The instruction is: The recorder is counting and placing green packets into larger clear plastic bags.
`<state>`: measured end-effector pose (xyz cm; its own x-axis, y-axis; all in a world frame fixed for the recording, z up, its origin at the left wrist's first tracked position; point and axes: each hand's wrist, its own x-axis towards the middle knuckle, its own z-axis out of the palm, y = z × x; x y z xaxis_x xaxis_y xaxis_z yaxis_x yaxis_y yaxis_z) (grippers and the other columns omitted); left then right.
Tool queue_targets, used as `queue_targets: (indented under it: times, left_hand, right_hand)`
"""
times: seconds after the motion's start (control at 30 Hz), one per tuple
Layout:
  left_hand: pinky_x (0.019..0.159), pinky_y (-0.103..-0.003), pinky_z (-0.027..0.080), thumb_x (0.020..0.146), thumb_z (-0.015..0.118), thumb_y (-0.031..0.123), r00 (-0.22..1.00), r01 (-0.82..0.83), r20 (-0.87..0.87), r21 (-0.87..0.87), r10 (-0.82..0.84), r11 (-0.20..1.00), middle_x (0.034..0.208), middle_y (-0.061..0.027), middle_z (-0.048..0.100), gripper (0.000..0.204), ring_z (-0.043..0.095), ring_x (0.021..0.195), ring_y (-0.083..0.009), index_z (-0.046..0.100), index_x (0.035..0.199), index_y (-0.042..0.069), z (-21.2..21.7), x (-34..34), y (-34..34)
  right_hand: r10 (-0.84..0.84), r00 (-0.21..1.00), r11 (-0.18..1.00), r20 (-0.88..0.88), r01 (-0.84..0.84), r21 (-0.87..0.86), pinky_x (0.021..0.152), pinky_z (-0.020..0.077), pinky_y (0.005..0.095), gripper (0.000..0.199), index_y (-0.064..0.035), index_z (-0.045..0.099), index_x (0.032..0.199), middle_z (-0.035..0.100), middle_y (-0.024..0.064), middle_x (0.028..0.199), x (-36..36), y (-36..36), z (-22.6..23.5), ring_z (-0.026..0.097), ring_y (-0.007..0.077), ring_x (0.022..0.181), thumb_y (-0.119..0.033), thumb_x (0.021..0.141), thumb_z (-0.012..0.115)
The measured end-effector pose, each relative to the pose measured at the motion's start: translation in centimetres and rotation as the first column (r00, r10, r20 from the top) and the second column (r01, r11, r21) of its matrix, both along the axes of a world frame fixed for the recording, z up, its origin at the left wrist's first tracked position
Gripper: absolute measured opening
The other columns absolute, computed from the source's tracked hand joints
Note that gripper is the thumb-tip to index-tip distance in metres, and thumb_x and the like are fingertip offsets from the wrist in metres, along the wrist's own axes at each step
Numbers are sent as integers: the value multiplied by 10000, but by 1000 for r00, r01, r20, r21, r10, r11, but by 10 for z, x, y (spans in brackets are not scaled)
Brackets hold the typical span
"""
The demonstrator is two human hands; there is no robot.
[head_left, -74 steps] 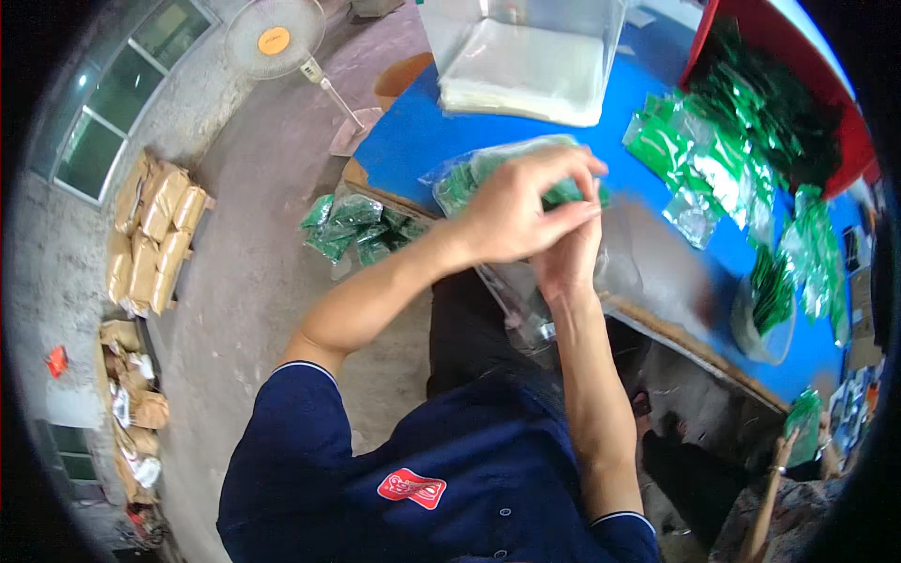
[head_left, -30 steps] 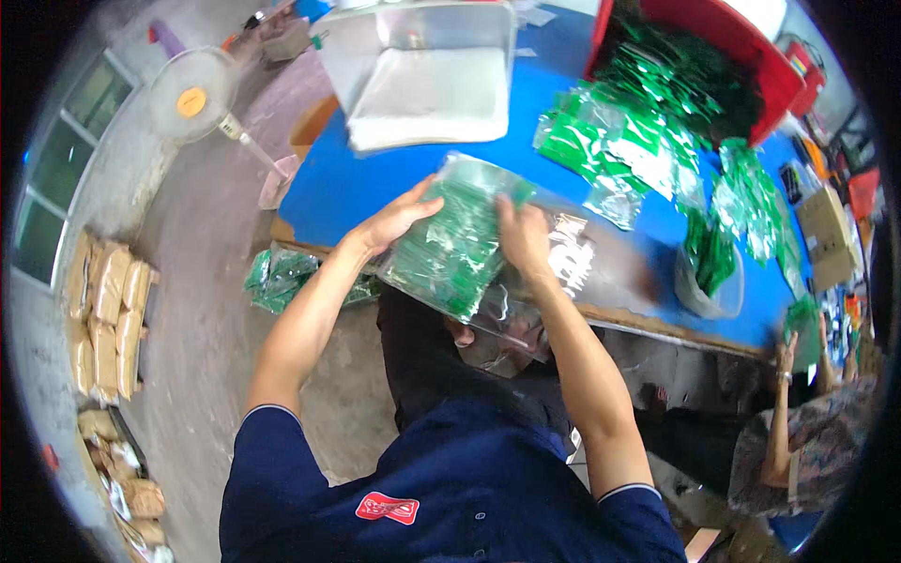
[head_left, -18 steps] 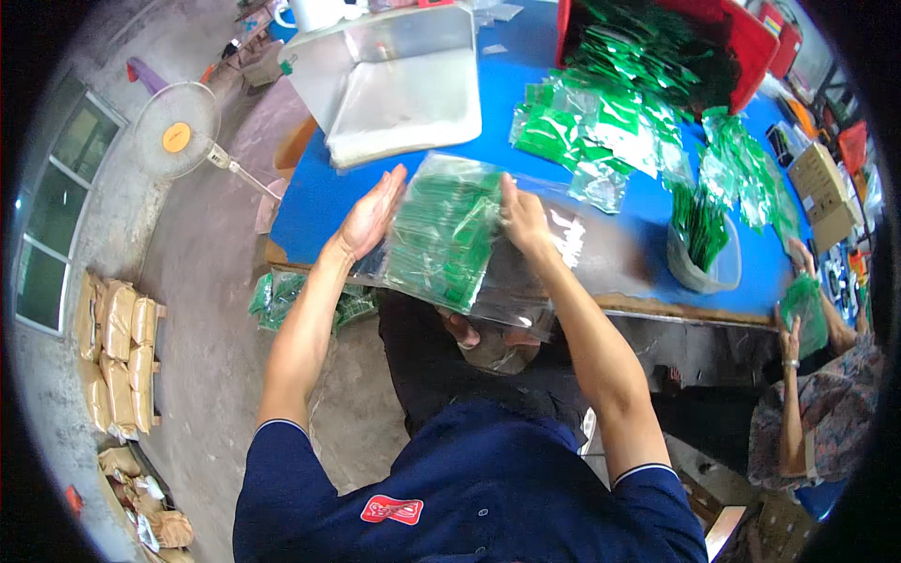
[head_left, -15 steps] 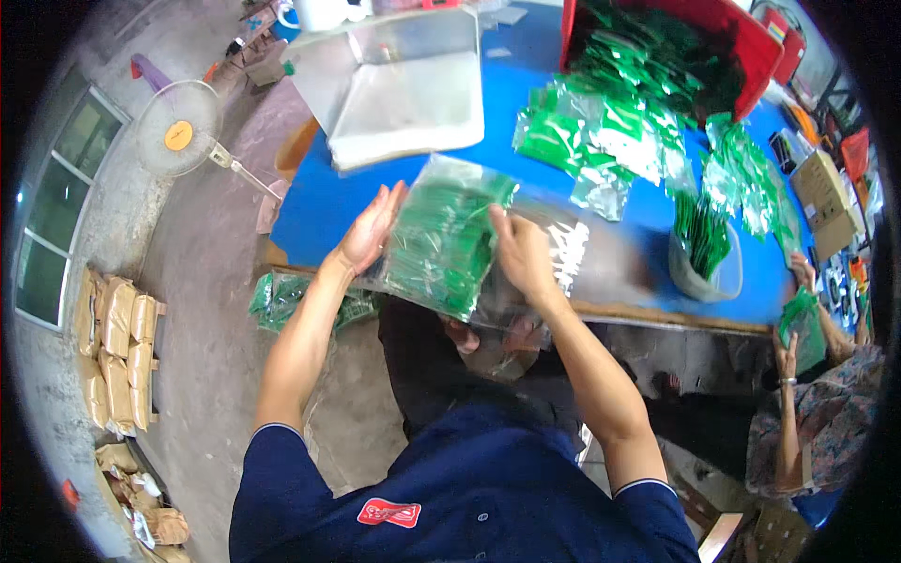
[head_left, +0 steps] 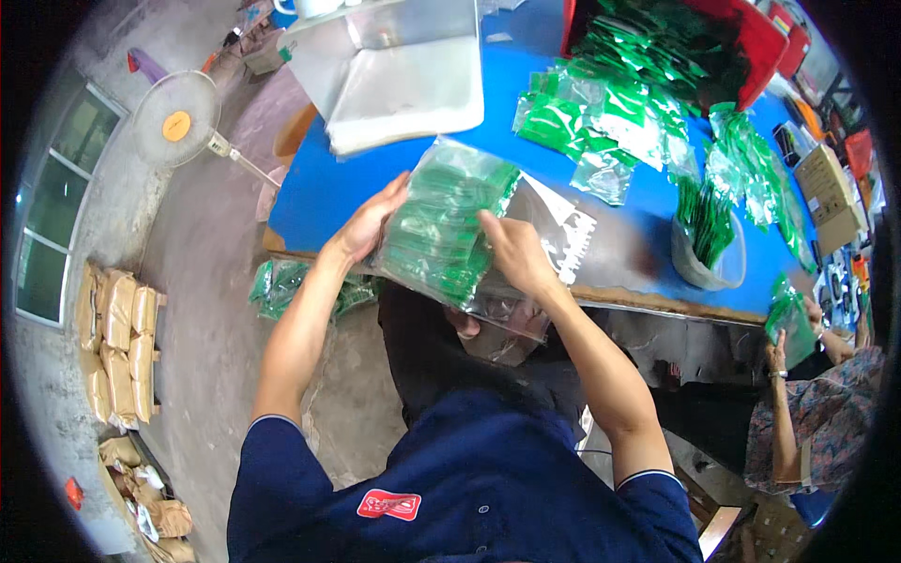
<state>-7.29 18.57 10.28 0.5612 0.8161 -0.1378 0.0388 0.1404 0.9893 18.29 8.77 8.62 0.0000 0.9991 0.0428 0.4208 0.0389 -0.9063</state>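
The left hand (head_left: pixel 371 220) grips 1 edge of a clear bag (head_left: pixel 474 158) of green packets (head_left: pixel 436 235); the right hand (head_left: pixel 516 253) touches the opposite side, finger closure unclear. Beyond the grip, rightward, lies a red bin (head_left: pixel 765 56).

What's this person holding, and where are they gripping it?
A clear bag of green packets, held between the left hand, at its left edge, and the right hand, at its right side. Some fingers are hidden, so the exact grip can't be told.
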Motion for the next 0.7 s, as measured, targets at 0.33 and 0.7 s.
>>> queue_targets:
  times: [0.33,0.7]
  left_hand:
    - [1172,-339,277,948,667,308,984,80,-161,1,-79,997,1565,-135,370,781,362,1424,-224,278,1554,6,21,-11,-2]
    - [1013,-322,431,982,635,366,887,73,-462,135,-2,988,1261,-95,636,572,567,1145,-171,539,1378,-35,31,-26,-20]
  right_hand:
    - [44,847,976,-530,-150,-160,515,442,254,361,-40,595,898,574,13,662,-8,-25,5,547,85,567,-349,1055,491]
    - [125,928,906,-352,-251,-341,549,514,252,332,0,659,1019,660,32,772,-8,-50,3,658,103,673,-329,1004,612]
